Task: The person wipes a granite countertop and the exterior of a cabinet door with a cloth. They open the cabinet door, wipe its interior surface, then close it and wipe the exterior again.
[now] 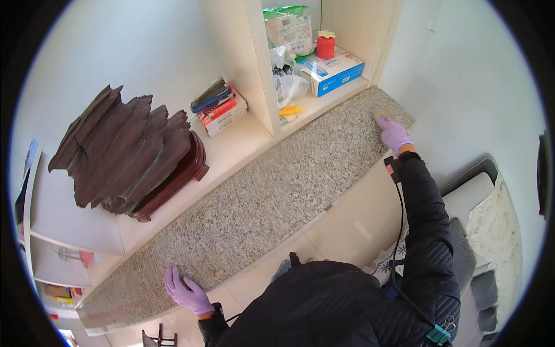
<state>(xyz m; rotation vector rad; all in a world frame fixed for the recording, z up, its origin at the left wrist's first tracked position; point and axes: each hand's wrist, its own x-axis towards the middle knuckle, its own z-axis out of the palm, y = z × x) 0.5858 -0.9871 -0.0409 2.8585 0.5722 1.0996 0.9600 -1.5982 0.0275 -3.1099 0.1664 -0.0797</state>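
A long speckled granite countertop point(277, 186) stretches diagonally in front of me, below the shelves. At its far right end, my right hand point(393, 133), in a purple glove, presses a beige cloth or sponge point(381, 113) onto the stone; the pad's exact kind is hard to tell. My left hand point(185, 291), gloved alike, is at the near left part of the counter. Its fingers are apart, they appear to rest on the surface, and nothing is in them.
Behind the counter, a shelf bears a dark jagged ornamental rock point(125, 152) on a red-brown wooden stand point(173, 182), and stacked boxes point(223, 112). Another compartment holds a blue-white box point(331, 71), a red container point(325, 47) and plastic bags point(289, 89). A sofa point(466, 243) stands at right.
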